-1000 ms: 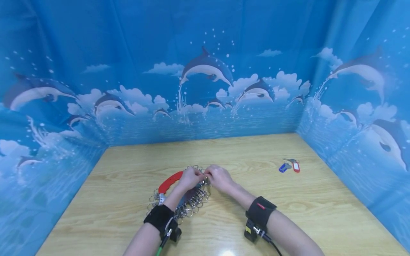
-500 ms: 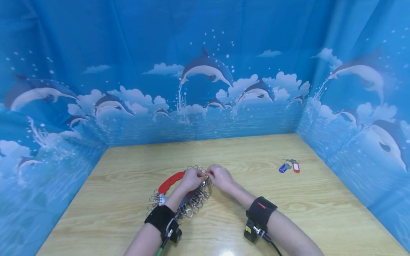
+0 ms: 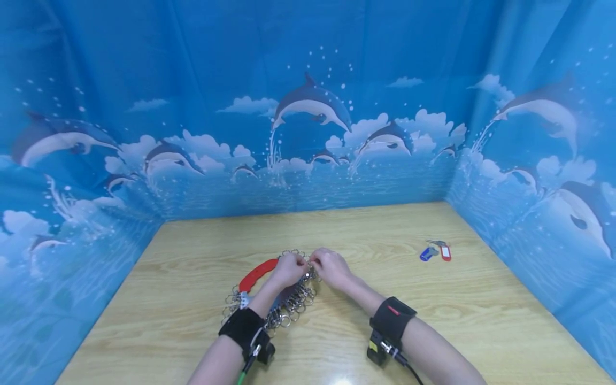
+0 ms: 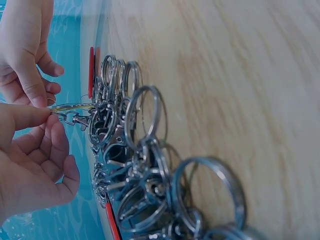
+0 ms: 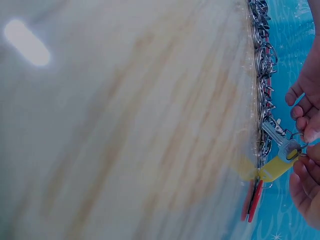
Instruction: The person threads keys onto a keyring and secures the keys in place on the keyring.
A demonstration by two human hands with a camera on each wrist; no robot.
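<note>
A key holder with a red curved handle [image 3: 255, 275] and many silver split rings [image 3: 298, 308] lies on the wooden table under my hands. My left hand [image 3: 289, 270] reaches over it, and in the left wrist view its thumb and finger pinch a small silver ring linked to a swivel clasp [image 4: 80, 120]. Fingertip to fingertip with it, my right hand [image 3: 329, 266] pinches a key ring. From that ring hang a silver key [image 5: 277, 134] and a yellow key tag [image 5: 281, 167]. Fingertips partly hide where the rings meet.
A blue-tagged key [image 3: 426, 254] and a red-tagged key [image 3: 445, 253] lie at the table's far right. Blue dolphin-print curtains [image 3: 308, 187] border the table at the back and sides. A flat red piece [image 5: 255, 200] shows below the yellow tag.
A second ago both hands' fingertips met closely; a slight gap has opened between them, and the right hand has shifted slightly right. The key holder stays put.
</note>
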